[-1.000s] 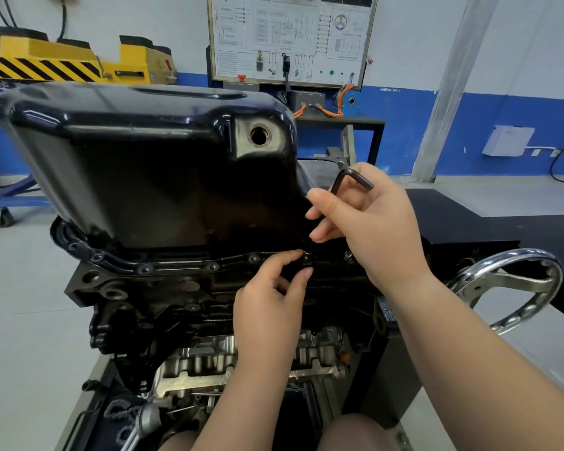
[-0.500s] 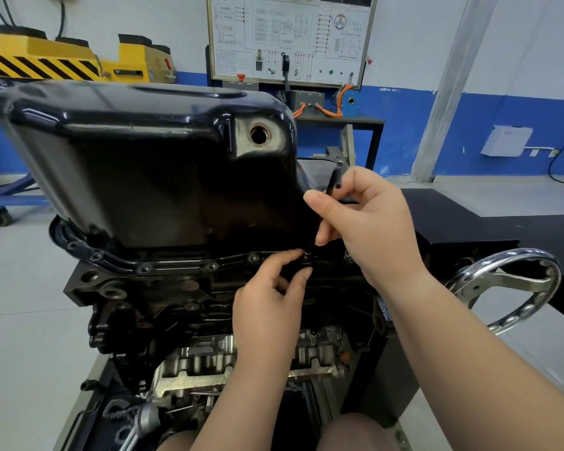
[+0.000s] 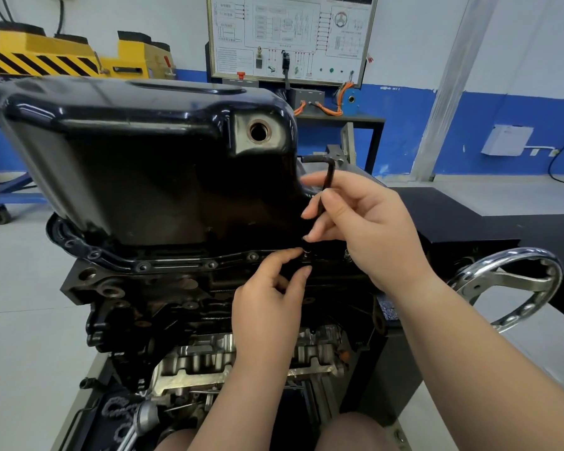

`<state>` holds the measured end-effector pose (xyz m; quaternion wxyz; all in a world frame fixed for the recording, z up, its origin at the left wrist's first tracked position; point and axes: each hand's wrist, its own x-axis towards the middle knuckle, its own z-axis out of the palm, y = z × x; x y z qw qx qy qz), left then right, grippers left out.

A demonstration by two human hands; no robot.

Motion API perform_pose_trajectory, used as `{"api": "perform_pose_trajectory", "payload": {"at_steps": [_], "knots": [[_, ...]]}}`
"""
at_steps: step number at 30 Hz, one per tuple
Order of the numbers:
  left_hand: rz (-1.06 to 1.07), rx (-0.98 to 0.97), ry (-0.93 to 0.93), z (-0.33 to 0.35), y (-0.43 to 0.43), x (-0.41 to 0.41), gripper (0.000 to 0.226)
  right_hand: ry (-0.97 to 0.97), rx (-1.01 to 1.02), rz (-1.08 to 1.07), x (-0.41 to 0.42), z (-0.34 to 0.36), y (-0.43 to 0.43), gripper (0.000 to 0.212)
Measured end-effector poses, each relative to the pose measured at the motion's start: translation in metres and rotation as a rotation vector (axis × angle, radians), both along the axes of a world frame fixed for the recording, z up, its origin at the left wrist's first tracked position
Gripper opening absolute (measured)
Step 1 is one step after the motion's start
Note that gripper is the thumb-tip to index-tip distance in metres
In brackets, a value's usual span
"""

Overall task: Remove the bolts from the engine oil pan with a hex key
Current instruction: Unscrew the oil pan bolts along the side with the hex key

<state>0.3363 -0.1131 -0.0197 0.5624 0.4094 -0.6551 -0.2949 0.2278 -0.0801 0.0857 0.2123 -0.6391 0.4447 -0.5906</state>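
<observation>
Hex key (image 3: 330, 177) stands pinched in right hand (image 3: 372, 236), left hand (image 3: 267, 307) pinching bolt (image 3: 306, 254) beneath.

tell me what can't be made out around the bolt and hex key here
Tip of the hex key: head view, hidden behind the fingers of the right hand.
Thread of the bolt, how far out: head view, covered by the left hand pinching it.
Far flange of the oil pan: head view, behind the pan body.

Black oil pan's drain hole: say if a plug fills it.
No, the round drain hole in the black oil pan gapes open.
</observation>
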Motion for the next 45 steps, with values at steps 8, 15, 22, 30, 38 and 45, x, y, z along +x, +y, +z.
{"api": "perform_pose_trajectory", "payload": {"at_steps": [8,15,22,30,38,45], "knots": [[0.002,0.000,-0.008,0.000,0.000,0.000,0.028,-0.032,0.021,-0.048,0.000,0.004,-0.003,0.015],[-0.003,0.009,-0.017,0.001,0.000,0.001,0.028,0.128,-0.056,-0.161,0.002,0.003,-0.006,0.012],[-0.019,0.028,-0.054,0.004,0.001,0.004,0.032,0.336,-0.194,-0.363,0.010,-0.004,-0.004,0.013],[-0.027,0.045,-0.069,0.007,0.003,0.005,0.030,0.308,-0.255,-0.484,0.015,-0.009,-0.004,0.016],[-0.096,0.111,-0.007,0.011,0.006,0.006,0.023,0.093,-0.220,-0.469,0.012,-0.018,-0.005,0.013],[-0.360,0.472,0.537,0.028,0.030,0.016,0.019,-0.271,-0.214,-0.130,0.012,-0.005,0.011,0.015]]}}
